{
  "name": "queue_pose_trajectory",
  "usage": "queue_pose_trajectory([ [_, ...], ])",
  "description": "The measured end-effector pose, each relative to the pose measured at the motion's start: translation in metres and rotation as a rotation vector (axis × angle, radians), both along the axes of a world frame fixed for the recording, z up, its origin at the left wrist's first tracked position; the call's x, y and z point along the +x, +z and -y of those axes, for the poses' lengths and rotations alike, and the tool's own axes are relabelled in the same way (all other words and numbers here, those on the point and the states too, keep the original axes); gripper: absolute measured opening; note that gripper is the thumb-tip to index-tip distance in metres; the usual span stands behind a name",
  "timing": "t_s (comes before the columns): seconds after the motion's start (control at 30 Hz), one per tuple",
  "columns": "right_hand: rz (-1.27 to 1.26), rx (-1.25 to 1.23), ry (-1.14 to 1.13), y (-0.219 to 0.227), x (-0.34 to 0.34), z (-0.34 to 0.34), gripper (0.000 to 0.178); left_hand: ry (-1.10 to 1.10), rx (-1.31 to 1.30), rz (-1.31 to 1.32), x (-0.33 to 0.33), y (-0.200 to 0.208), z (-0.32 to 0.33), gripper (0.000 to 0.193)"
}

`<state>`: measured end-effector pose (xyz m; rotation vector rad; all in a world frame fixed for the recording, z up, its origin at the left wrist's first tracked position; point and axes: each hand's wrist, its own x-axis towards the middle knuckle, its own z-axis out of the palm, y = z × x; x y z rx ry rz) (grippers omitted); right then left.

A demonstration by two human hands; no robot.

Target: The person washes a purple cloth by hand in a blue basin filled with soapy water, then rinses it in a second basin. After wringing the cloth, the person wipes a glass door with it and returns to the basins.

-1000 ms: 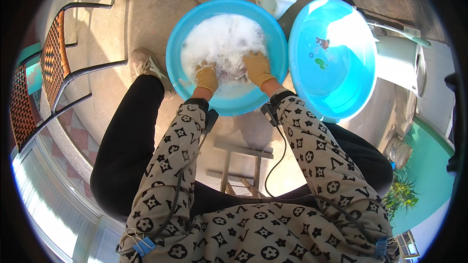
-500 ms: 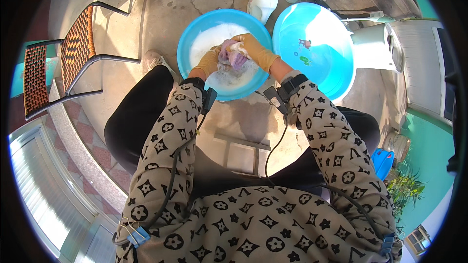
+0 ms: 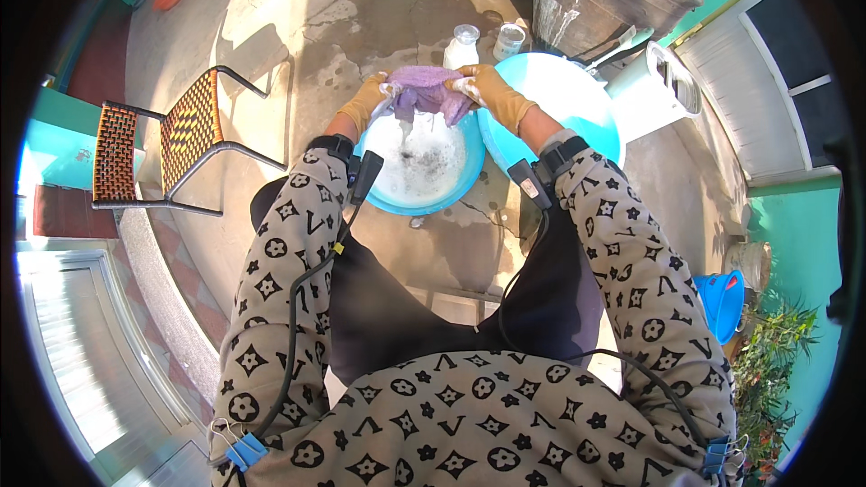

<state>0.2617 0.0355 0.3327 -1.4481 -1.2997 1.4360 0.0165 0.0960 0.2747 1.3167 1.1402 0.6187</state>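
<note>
Between my hands a wet purple cloth, perhaps a towel, is stretched out above a round blue basin. White suds with a greyish patch in the middle fill the basin. My left hand, in a yellowish rubber glove, is closed on the cloth's left end. The right end is gripped by my right hand, gloved alike, with foam on its fingers. Part of the cloth hangs down toward the suds. Close on the right stands a second light blue basin, partly behind my right hand.
Beyond the basins stand a white bottle and a clear cup. A large dark tub is at the back right, a white bucket nearer. Left is a woven chair; lower right, a blue bucket and plants.
The cloth, bunched low over the suds before, is now raised and spread wide. My hands have moved apart. The view has tilted up, showing more of the far ground.
</note>
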Motion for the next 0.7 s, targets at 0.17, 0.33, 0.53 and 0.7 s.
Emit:
queue_pose_trajectory([
  [0.17, 0.005, -0.038, 0.099, -0.010, 0.010, 0.008, 0.042, -0.111, 0.018, 0.113, 0.010, 0.059, -0.003, 0.033],
  [0.33, 0.011, 0.262, 0.082, -0.008, -0.002, 0.014, 0.074, 0.005, -0.260, 0.430, 0.017, 0.063, 0.006, 0.041],
  [0.53, -0.042, 0.396, 0.024, 0.006, -0.027, 0.019, 0.088, -0.069, -0.318, 0.693, 0.034, 0.055, 0.006, 0.036],
  [0.7, -0.280, 0.206, -0.045, -0.004, -0.024, 0.005, 0.066, -0.037, -0.243, 0.782, 0.041, 0.045, 0.014, 0.036],
])
